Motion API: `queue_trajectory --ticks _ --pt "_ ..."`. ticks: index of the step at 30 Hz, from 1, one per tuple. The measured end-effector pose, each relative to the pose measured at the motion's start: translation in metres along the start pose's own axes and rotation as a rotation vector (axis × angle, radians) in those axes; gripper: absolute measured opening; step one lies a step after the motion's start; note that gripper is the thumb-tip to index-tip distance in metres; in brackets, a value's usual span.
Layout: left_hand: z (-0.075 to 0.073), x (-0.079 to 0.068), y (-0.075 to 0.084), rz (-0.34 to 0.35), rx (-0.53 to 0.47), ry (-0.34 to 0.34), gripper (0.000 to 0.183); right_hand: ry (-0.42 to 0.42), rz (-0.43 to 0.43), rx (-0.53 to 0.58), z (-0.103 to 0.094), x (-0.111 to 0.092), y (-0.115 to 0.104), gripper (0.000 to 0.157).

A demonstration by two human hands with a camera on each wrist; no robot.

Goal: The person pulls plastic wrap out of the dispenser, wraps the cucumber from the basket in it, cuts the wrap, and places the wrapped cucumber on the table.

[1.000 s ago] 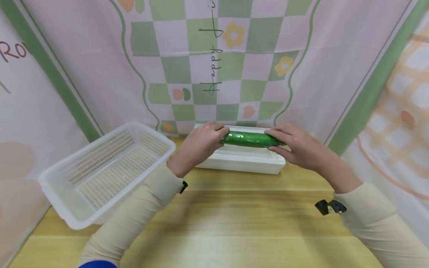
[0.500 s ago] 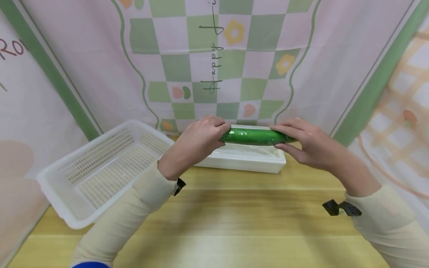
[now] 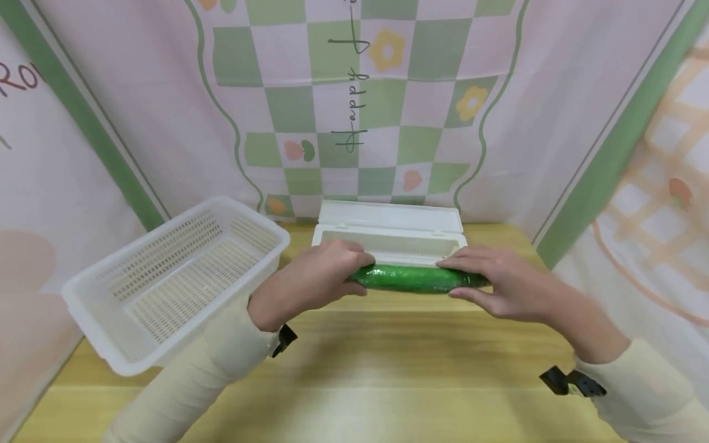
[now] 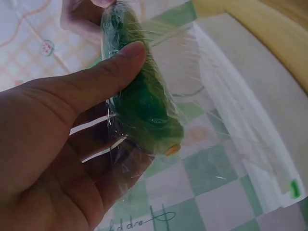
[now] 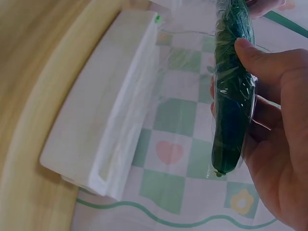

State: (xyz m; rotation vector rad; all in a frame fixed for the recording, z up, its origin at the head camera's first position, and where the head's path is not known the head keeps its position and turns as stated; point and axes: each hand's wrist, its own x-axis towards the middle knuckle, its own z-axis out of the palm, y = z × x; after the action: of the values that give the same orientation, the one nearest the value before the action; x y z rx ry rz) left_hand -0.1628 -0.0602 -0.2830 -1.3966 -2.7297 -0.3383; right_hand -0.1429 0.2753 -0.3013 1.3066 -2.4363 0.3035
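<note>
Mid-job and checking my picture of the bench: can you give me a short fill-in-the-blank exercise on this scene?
1. The left hand and right hand both grip the wrapped cucumber, whose color is ____.
2. The hinged lid of the white box is ____, not closed.
3. The slotted basket stands to the person's ____.
4. Of the basket and the box, the one nearer the cucumber is the ____.

Missing words: green; open; left; box.
</note>
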Motion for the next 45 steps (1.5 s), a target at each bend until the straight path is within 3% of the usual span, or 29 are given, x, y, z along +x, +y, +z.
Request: queue_trajectory --ticks 9,21,30,37,45 --pt "0.035 -0.012 -0.004 0.049 -0.080 -0.030 0.023 -0.108 0.074 0.156 0.029 -0.018 -0.009 0.041" --pt "0.093 -0.016 -0.018 -0.004 -0.242 -0.107 0.017 -0.224 0.161 0.311 0.075 -0.035 -0.008 0.033" --pt "0.123 -0.012 -0.027 -0.073 -0.324 -0.134 0.014 -0.289 0.219 0.338 0.099 -0.042 -0.001 0.035" --pt "0.136 -0.012 -0.030 -0.098 -0.235 -0.130 0.033 -0.343 0.262 0.337 0.109 -0.044 0.004 0.039" --pt "0.147 -0.011 -0.030 -0.082 -0.093 -0.075 0.040 -0.393 0.295 0.351 0.114 -0.042 0.008 0.042"
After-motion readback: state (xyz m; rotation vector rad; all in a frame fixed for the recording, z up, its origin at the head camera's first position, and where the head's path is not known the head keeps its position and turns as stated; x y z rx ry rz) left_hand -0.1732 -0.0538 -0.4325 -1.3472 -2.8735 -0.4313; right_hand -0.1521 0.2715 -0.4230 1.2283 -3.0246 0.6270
